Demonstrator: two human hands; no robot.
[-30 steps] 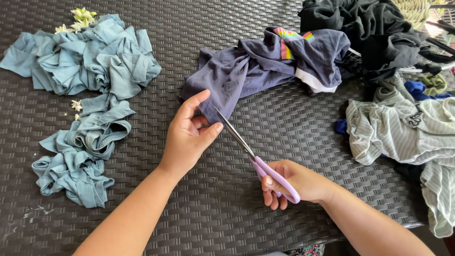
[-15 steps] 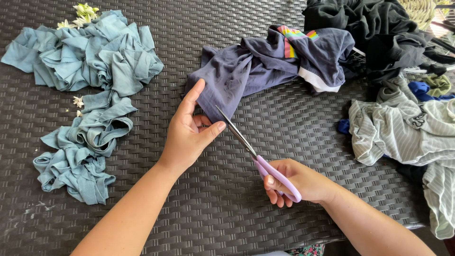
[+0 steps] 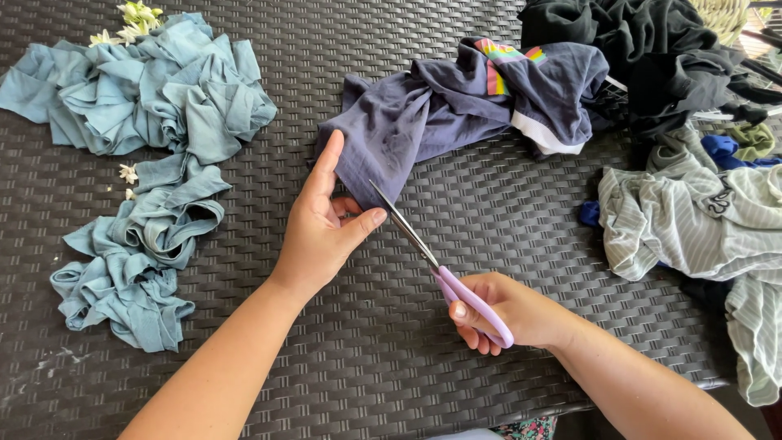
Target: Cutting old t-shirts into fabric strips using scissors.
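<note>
The left hand [image 3: 322, 232] is pinching the edge of the dark blue shirt [image 3: 456, 114] lying in the middle of the woven table [image 3: 391, 358]. The right hand [image 3: 505, 314] is gripping purple scissors [image 3: 440, 273], blades nearly closed at the cloth. A rainbow stripe patch [image 3: 509, 61] is showing on top.

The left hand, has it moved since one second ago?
Hardly. The left hand still holds the edge of the navy garment, a little closer to the scissors.
</note>
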